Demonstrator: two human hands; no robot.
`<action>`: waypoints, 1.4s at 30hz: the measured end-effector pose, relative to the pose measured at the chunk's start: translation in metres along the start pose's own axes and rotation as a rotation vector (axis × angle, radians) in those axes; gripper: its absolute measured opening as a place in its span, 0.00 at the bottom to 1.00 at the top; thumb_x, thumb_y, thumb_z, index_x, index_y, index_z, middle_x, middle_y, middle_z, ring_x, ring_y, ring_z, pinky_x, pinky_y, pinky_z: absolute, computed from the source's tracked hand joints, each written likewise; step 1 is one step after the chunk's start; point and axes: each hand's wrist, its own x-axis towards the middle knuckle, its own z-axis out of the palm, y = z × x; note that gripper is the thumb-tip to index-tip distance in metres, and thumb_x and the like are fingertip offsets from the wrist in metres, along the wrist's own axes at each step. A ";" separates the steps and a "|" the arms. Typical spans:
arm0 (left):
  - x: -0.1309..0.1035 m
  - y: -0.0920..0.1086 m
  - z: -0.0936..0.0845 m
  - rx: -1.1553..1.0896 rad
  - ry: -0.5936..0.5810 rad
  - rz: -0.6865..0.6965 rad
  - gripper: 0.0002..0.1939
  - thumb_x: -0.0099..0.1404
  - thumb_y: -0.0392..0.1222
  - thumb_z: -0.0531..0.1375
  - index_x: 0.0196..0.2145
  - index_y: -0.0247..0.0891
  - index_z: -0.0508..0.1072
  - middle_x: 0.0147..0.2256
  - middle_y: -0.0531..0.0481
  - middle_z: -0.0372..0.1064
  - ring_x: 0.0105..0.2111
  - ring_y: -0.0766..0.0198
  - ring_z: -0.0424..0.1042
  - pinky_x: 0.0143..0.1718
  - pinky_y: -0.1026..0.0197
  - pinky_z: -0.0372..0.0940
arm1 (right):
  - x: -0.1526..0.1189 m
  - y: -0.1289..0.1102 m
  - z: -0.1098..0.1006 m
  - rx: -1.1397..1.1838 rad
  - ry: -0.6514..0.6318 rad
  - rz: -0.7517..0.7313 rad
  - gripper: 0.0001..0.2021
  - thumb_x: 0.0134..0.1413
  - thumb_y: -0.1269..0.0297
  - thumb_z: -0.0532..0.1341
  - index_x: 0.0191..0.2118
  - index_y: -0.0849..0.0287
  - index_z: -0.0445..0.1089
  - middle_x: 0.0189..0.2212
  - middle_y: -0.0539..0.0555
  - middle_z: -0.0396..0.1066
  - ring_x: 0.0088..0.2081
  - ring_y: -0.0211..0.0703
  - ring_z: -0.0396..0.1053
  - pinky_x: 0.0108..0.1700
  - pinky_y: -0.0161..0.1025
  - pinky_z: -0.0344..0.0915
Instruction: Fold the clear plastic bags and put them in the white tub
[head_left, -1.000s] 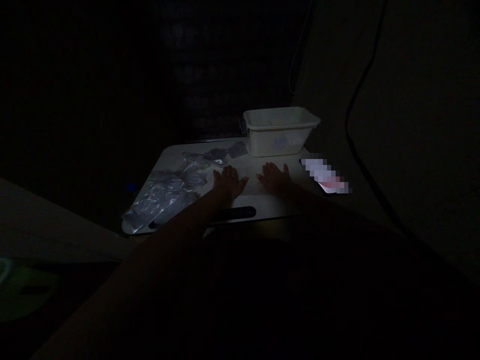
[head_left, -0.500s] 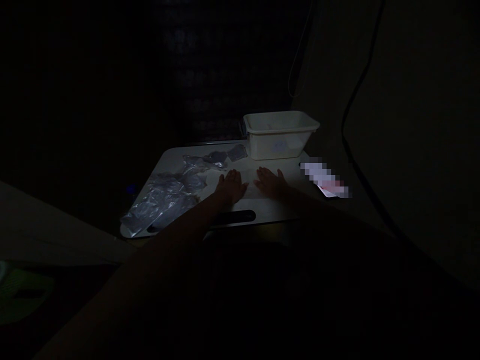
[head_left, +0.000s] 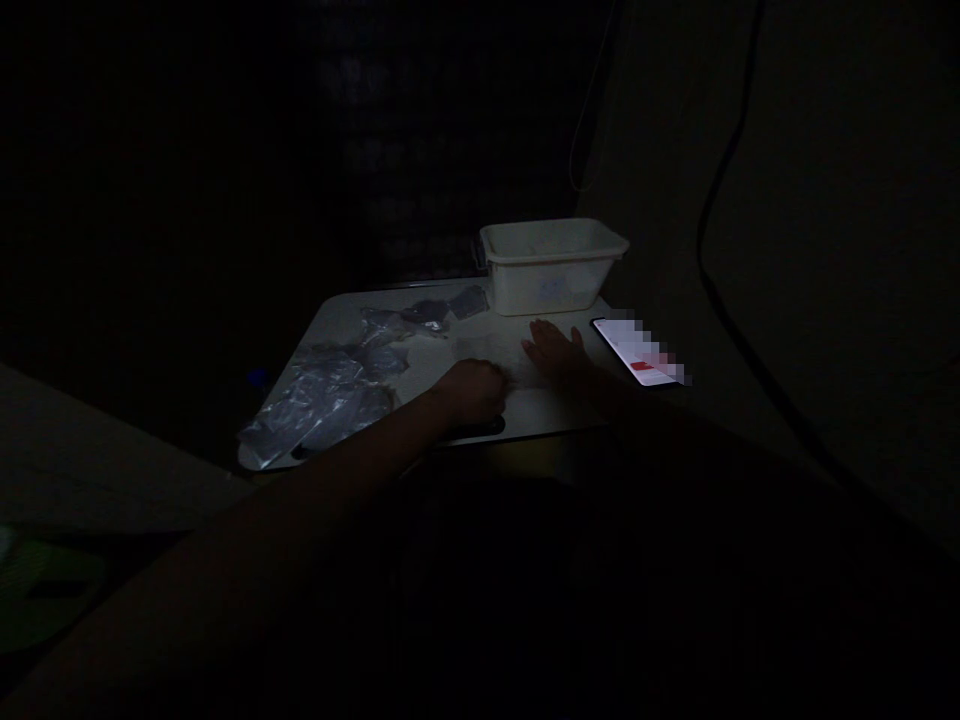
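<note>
A flat, see-through plastic bag (head_left: pixel 480 348) lies faintly visible on the white table, under and between my hands. My left hand (head_left: pixel 474 390) is closed at the bag's near edge, fingers curled in and seemingly gripping the plastic; the dark hides the fingertips. Palm down, my right hand (head_left: pixel 556 350) rests open on the right part of the bag, with its fingers spread. To the left, a heap of crumpled clear plastic bags (head_left: pixel 322 400) covers the table's corner. Smaller folded plastic pieces (head_left: pixel 469 300) lie toward the back.
A white plastic bin (head_left: pixel 555 285) stands at the table's back right. The lit phone (head_left: pixel 634 352) lies at the right edge. Below my left hand is a dark slot in the table (head_left: pixel 491 427). A black cable (head_left: pixel 720 300) hangs along the right wall. The room is very dark.
My left hand has gone from flat and open to closed, and has come nearer to the table's front edge. My right hand has shifted slightly right and away, still open.
</note>
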 end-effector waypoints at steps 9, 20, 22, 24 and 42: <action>-0.002 0.016 -0.002 0.008 -0.043 -0.024 0.10 0.56 0.33 0.49 0.31 0.33 0.69 0.31 0.40 0.68 0.34 0.58 0.67 0.33 0.60 0.59 | -0.006 0.003 0.001 0.003 0.075 -0.003 0.22 0.54 0.60 0.38 0.52 0.64 0.51 0.53 0.61 0.51 0.54 0.46 0.48 0.51 0.56 0.41; 0.003 0.016 0.002 -0.041 -0.033 -0.060 0.11 0.56 0.32 0.48 0.29 0.31 0.69 0.31 0.38 0.67 0.35 0.55 0.66 0.33 0.58 0.59 | -0.006 0.006 -0.001 0.002 0.004 -0.039 0.23 0.55 0.60 0.38 0.53 0.64 0.50 0.53 0.60 0.50 0.54 0.48 0.46 0.51 0.57 0.41; 0.003 0.013 0.001 -0.077 -0.007 -0.095 0.10 0.55 0.34 0.48 0.29 0.30 0.69 0.30 0.39 0.67 0.34 0.55 0.67 0.32 0.59 0.59 | -0.005 0.007 -0.001 0.036 0.010 -0.027 0.22 0.55 0.60 0.38 0.53 0.63 0.50 0.53 0.59 0.51 0.54 0.47 0.46 0.51 0.57 0.40; 0.004 0.007 -0.002 -0.173 0.051 -0.126 0.10 0.53 0.37 0.51 0.26 0.30 0.69 0.28 0.40 0.67 0.32 0.56 0.67 0.31 0.60 0.59 | 0.001 0.010 -0.002 0.139 0.026 0.038 0.22 0.55 0.60 0.38 0.52 0.62 0.52 0.52 0.58 0.53 0.53 0.46 0.48 0.51 0.56 0.42; -0.002 -0.042 -0.014 -2.001 0.247 -0.621 0.17 0.57 0.42 0.42 0.30 0.32 0.67 0.21 0.48 0.66 0.22 0.67 0.67 0.20 0.66 0.62 | 0.003 -0.010 -0.043 1.120 -0.446 -0.052 0.32 0.53 0.60 0.24 0.51 0.73 0.53 0.43 0.65 0.63 0.42 0.43 0.64 0.40 0.43 0.60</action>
